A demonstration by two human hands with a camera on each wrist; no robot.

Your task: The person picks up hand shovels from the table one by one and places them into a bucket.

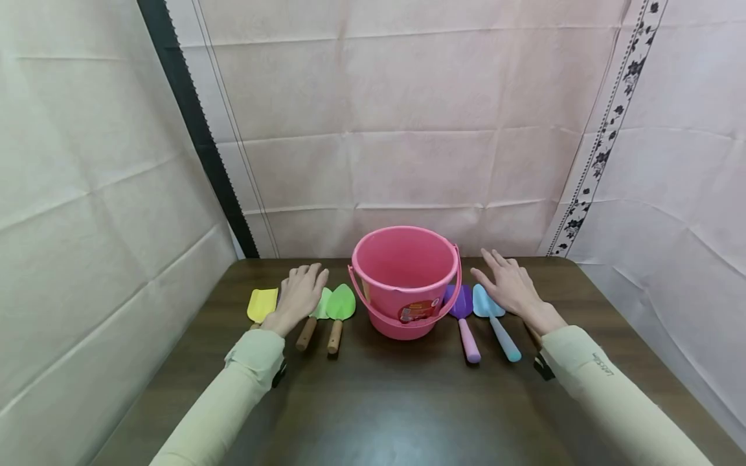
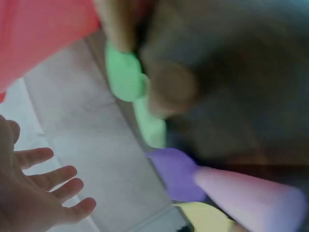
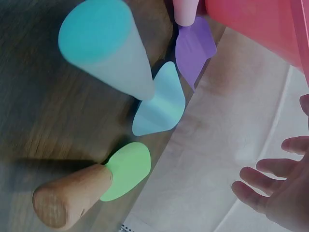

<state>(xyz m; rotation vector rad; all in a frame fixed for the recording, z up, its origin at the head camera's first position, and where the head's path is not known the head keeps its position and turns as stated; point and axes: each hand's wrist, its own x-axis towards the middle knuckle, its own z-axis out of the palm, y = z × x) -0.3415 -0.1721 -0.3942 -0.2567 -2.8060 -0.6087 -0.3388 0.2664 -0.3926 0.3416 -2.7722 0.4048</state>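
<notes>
- Bucket, round, pink plastic [image 1: 384, 299]: upright on the dark wood-grain bench [image 1: 379, 408], between the hands.
- Left hand [image 1: 298, 292]: fingers extended, spread, between the yellow-bladed shovel [image 1: 262, 304] and the pale-green-bladed, wooden-handled shovel [image 1: 321, 305].
- Bright-green-bladed, wooden-handled shovel [image 1: 340, 304]: left of bucket.
- Right hand [image 1: 511, 286]: fingers extended, spread, near the light-blue shovel [image 1: 493, 312].
- Purple-bladed, pink-handled shovel [image 1: 462, 309]: just beside bucket, right.
</notes>
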